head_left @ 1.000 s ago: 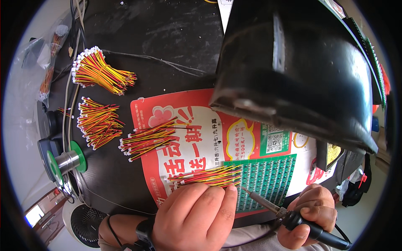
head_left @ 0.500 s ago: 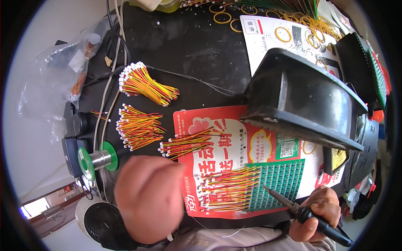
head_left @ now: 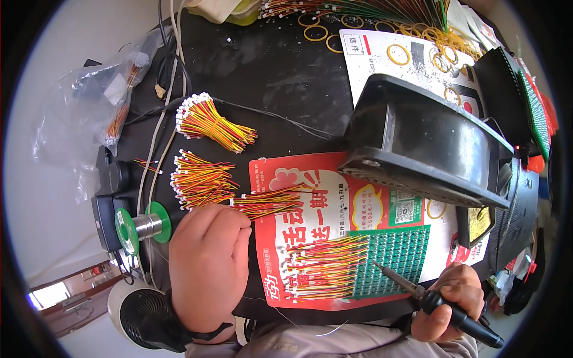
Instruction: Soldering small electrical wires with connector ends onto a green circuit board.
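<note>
While the right hand (head_left: 464, 298) gripped a black-handled soldering iron (head_left: 430, 301), the curled left hand (head_left: 209, 259), grasp unclear, had left the green circuit board (head_left: 397, 256) for off-board red-and-yellow wires (head_left: 270, 203).

The circuit board (head_left: 401, 255) lies on the sheet (head_left: 329, 222), right of the spool (head_left: 147, 227).

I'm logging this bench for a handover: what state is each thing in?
Left hand: fingers curled beside loose wires, grip unclear.
Right hand: closed around the soldering iron.
Soldering iron: tip over circuit board, heat unclear.
Circuit board: flat on the red sheet.
Wire row: side by side at the board's left edge.
Upper wire bunch: gathered together.
Solder spool: wound with solder.
Plastic bag: wires inside.
</note>
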